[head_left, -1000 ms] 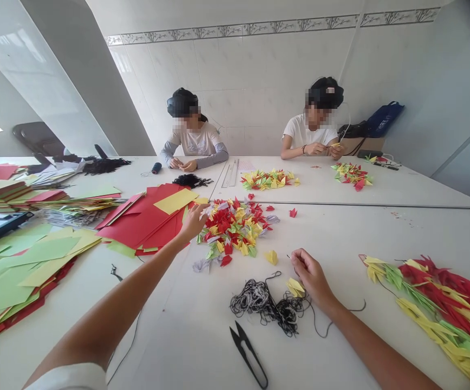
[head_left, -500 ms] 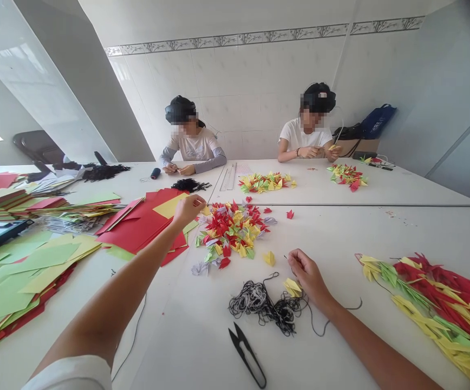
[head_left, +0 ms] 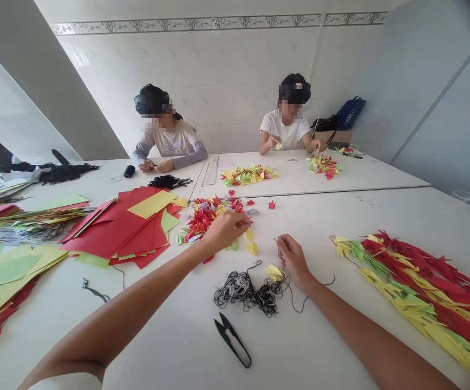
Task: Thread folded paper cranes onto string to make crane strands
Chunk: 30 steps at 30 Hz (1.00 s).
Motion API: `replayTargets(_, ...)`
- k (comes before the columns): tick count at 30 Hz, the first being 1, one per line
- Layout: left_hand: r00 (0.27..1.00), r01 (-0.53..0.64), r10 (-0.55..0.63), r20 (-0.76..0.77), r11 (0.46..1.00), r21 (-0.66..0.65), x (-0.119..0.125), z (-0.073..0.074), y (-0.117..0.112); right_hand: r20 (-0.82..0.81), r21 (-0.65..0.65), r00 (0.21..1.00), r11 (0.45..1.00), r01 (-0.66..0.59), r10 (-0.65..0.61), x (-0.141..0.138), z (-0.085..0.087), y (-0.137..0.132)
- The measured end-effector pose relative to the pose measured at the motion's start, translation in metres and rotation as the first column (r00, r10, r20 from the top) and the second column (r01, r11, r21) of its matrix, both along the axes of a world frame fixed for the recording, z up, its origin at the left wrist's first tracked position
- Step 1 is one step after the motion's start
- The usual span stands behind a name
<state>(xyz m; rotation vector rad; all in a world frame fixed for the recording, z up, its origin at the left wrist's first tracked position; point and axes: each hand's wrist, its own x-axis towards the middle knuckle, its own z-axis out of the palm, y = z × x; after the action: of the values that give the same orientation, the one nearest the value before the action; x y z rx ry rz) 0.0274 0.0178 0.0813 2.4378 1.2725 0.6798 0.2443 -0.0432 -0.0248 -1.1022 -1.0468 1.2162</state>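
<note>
My left hand (head_left: 227,228) is closed in a pinch over the near right edge of a pile of folded paper cranes (head_left: 202,216) in red, yellow, green and pale purple. A yellow paper crane (head_left: 249,234) hangs at its fingertips, partly hidden. Another yellow crane lies on the table just below. My right hand (head_left: 294,257) pinches a thin needle (head_left: 276,239), its dark tip pointing left toward the left hand. Dark thread trails under that hand, by a yellow crane (head_left: 274,272) beside a tangled heap of black and grey thread (head_left: 245,291).
Black thread snips (head_left: 233,340) lie in front of the heap. Strung paper cranes (head_left: 417,292) spread at the right. Stacks of coloured paper (head_left: 109,227) cover the left. Two people sit across the table, with crane piles (head_left: 247,174) and a dark thread spool (head_left: 129,171) there.
My left hand has moved right and nearer, from the pile's far left edge toward my right hand, bringing a yellow paper crane. The right hand keeps its pinch. The view has turned slightly right.
</note>
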Motion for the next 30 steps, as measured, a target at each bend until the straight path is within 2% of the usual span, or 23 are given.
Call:
replayTargets(3,0.986,0.063,-0.07,-0.152,0.997,-0.049,0.017,-0.016,-0.005,-0.06,-0.02,0.997,0.999,0.041,-0.042,0.0,0.002,0.001)
replayTargets(5,0.983,0.117,-0.134,-0.127,0.984,-0.132,0.022,-0.022,-0.004,-0.09,-0.025,0.994,0.998,0.061,-0.063,0.0,0.004,0.002)
replayTargets(7,0.985,0.15,-0.161,-0.063,0.977,-0.149,0.027,-0.024,-0.006,-0.116,-0.017,0.987,0.994,0.108,-0.109,0.001,0.005,0.003)
replayTargets(9,0.989,0.13,-0.132,-0.065,0.991,-0.044,0.034,-0.022,-0.017,-0.136,-0.005,0.972,0.982,0.191,-0.19,0.002,0.006,0.004)
replayTargets(11,0.98,0.135,-0.119,-0.16,0.987,0.093,0.043,-0.021,-0.035,-0.147,-0.002,0.954,0.965,0.263,-0.261,0.003,0.007,0.005)
replayTargets(13,0.909,0.32,-0.28,-0.307,0.944,0.085,0.054,-0.025,-0.056,-0.148,-0.011,0.945,0.956,0.294,-0.293,0.003,0.007,0.006)
replayTargets(15,0.818,0.414,-0.355,-0.452,0.91,0.034,0.064,-0.031,-0.069,-0.161,-0.021,0.939,0.952,0.304,-0.303,0.004,0.007,0.006)
replayTargets(17,0.805,0.383,-0.309,-0.506,0.923,0.046,0.069,-0.033,-0.07,-0.171,-0.026,0.935,0.95,0.311,-0.311,0.004,0.006,0.006)
replayTargets(19,0.879,0.292,-0.207,-0.43,0.946,0.142,0.069,-0.024,-0.062,-0.167,-0.021,0.934,0.948,0.317,-0.316,0.004,0.006,0.006)
replayTargets(21,0.969,0.178,-0.116,-0.217,0.939,0.295,0.065,-0.006,-0.05,-0.164,-0.005,0.933,0.946,0.324,-0.321,0.004,0.005,0.006)
replayTargets(22,0.992,0.116,-0.087,-0.094,0.92,0.375,0.063,0.004,-0.045,-0.166,0.005,0.931,0.944,0.33,-0.324,0.004,0.005,0.006)
replayTargets(24,0.996,-0.026,-0.02,0.089,0.87,0.492,0.059,0.019,-0.038,-0.164,0.027,0.932,0.943,0.332,-0.324,0.004,0.004,0.005)
replayTargets(25,0.992,-0.053,-0.011,0.123,0.861,0.506,0.058,0.022,-0.037,-0.157,0.034,0.934,0.943,0.33,-0.321,0.004,0.004,0.005)
replayTargets(27,0.999,0.004,-0.02,0.03,0.891,0.455,0.059,0.015,-0.039,-0.141,0.037,0.937,0.945,0.326,-0.318,0.004,0.003,0.004)
replayTargets(29,0.975,0.135,-0.073,-0.209,0.944,0.301,0.06,-0.003,-0.045,-0.136,0.023,0.938,0.946,0.324,-0.318,0.004,0.003,0.004)
replayTargets(30,0.944,0.156,-0.078,-0.32,0.961,0.227,0.059,-0.013,-0.048,-0.138,0.017,0.94,0.948,0.318,-0.313,0.004,0.003,0.003)
